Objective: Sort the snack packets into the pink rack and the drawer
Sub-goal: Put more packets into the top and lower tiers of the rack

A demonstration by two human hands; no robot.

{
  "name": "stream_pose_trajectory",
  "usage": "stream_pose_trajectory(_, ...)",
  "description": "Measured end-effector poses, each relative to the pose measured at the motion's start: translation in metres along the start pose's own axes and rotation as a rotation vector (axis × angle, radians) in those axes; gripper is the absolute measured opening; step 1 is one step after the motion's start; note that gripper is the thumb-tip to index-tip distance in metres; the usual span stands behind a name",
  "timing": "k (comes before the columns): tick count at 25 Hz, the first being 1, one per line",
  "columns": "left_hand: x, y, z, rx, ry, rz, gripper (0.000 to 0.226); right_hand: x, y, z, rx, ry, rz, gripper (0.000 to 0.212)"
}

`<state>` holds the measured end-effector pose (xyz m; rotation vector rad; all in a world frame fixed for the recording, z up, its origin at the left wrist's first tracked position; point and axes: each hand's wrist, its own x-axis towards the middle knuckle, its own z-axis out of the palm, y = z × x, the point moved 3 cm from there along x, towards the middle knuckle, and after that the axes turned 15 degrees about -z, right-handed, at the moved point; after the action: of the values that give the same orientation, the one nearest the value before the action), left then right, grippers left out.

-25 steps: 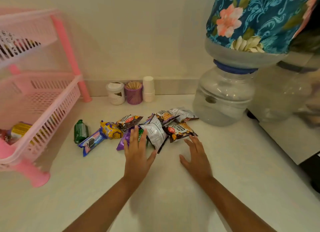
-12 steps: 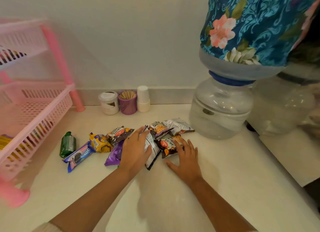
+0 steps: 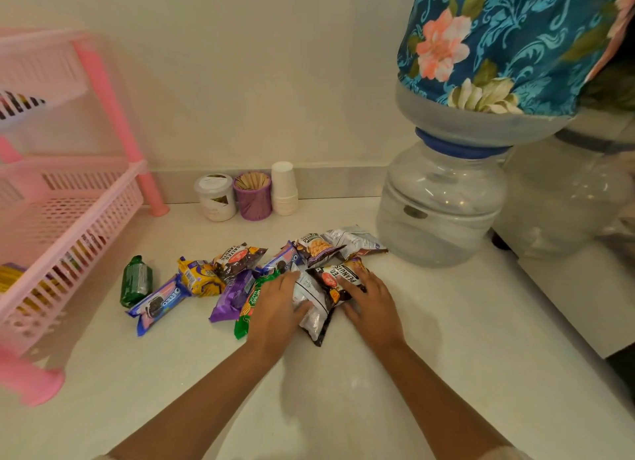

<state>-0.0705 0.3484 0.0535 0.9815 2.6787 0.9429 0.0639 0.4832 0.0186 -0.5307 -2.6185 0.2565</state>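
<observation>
Both hands point(image 3: 275, 308) partly cover snack packets point(image 3: 319, 287); pink rack point(image 3: 68, 219) cropped.

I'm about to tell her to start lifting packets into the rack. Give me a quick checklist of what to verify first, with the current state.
1. Left hand on a packet: ok, it rests on the silver packet.
2. Right hand on a packet: ok, fingers on the peanut packet.
3. Firm grip on either: cannot tell.
4. Room in the pink rack: ok, the middle tier shows bare space.
5. Drawer located: not ok, none in view.
6. Loose packets within reach: ok, Oreo packet lies apart on the left.
</observation>
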Motion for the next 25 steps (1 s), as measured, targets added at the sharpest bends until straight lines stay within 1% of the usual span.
stream_pose_trajectory(4,-0.011,-0.003,0.0,-0.087,-0.042,-0.035,0.048,-0.004,0.001,-0.009,0.097,0.028,0.027,0.038)
stream_pose_trajectory(8,-0.024,-0.01,-0.008,-0.27,-0.057,-0.155,0.038,-0.018,-0.003,-0.017,0.196,0.095,0.042,0.04)
stream_pose_trajectory(10,-0.036,-0.014,-0.011,-0.385,-0.06,-0.183,0.036,-0.028,-0.008,-0.02,0.254,0.153,0.038,0.041)
stream_pose_trajectory(12,-0.046,-0.016,-0.014,-0.444,-0.071,-0.199,0.033,-0.037,-0.015,-0.023,0.315,0.215,0.044,0.042)
stream_pose_trajectory(16,-0.057,-0.016,-0.027,-0.505,-0.099,-0.216,0.031,-0.049,-0.025,-0.019,0.418,0.274,0.168,0.04)
stream_pose_trajectory(18,-0.063,-0.018,-0.038,-0.581,-0.118,-0.235,0.034,-0.052,-0.032,-0.018,0.551,0.383,0.243,0.037)
stream_pose_trajectory(21,-0.077,-0.026,-0.057,-0.564,-0.077,-0.251,0.034,-0.049,-0.052,-0.023,0.673,0.508,0.265,0.029)
stream_pose_trajectory(25,-0.097,-0.038,-0.084,-0.603,-0.004,-0.264,0.035,-0.031,-0.082,-0.028,0.83,0.531,0.336,0.02)
